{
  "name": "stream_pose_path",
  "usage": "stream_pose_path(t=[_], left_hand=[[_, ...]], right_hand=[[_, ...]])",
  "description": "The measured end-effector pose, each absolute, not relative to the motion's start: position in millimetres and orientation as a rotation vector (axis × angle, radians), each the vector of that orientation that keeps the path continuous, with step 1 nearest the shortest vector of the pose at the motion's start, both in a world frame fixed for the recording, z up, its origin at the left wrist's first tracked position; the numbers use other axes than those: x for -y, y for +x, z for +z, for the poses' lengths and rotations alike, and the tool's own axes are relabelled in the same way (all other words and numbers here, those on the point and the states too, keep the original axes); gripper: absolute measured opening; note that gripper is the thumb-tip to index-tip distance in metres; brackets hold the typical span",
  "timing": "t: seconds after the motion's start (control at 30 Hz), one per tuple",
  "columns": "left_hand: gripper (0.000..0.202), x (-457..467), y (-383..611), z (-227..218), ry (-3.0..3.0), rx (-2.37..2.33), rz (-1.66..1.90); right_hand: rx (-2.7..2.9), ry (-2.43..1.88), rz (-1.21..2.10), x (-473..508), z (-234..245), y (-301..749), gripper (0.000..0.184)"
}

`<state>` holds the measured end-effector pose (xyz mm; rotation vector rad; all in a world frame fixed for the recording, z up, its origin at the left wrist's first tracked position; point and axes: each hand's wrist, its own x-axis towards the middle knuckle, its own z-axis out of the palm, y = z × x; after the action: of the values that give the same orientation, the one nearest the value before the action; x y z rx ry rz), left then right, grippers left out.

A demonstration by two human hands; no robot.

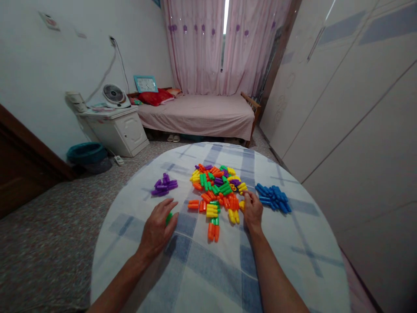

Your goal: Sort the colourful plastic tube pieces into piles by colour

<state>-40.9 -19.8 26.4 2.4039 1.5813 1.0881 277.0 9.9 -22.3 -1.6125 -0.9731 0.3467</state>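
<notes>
A mixed pile of bullet-shaped plastic building pieces (217, 182) in orange, yellow, green and purple lies mid-table. My left hand (158, 224) is left of it, thumb and fingers apart, with a green piece (168, 218) showing in the gap between them. On the pile's right side, my right hand (253, 211) has its fingers bent together against a yellow piece (242, 205), partly hidden by the hand. Purple pieces (164, 186) form a small heap beyond my left hand. A blue heap (273, 198) sits just right of my right hand.
The round table wears a checked cloth (208, 278). Orange pieces (213, 232) lie at the pile's near edge. Past the table are a bed (205, 113), a white cabinet (125, 130) with a fan (114, 94), and a bin (87, 154). Wardrobe doors (325, 108) line the right.
</notes>
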Motion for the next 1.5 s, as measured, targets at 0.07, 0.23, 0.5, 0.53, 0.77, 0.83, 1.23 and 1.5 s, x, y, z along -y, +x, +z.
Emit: stream_pose_path(t=[0.07, 0.23, 0.5, 0.53, 0.77, 0.83, 1.23, 1.5], left_hand=[[0.028, 28, -18, 34, 2.413, -1.416, 1.034], [0.022, 24, 37, 37, 2.398, -1.196, 1.013], [0.021, -48, 99, 38, 2.495, -1.297, 0.935], [0.022, -54, 106, 38, 2.517, -1.314, 0.883], [0.03, -67, 139, 35, 2.61, -1.466, 0.571], [0.033, -66, 144, 35, 2.598, -1.484, 0.577], [0.04, -36, 10, 59, 2.487, -1.597, 0.938], [0.044, -4, -89, 23, 2.07, -1.85, 0.704]], right_hand=[[1.018, -1.625, 0.34, -11, -23, 276, 0.04], [1.064, -1.656, 0.338, -11, -22, 274, 0.038], [1.117, -1.653, 0.322, -11, -22, 274, 0.037], [1.12, -1.653, 0.322, -11, -23, 274, 0.037], [1.134, -1.668, 0.337, -10, -21, 273, 0.036], [1.145, -1.668, 0.346, -9, -20, 273, 0.035], [1.174, -1.708, 0.326, -9, -20, 273, 0.037], [1.193, -1.732, 0.33, -8, -19, 273, 0.037]])
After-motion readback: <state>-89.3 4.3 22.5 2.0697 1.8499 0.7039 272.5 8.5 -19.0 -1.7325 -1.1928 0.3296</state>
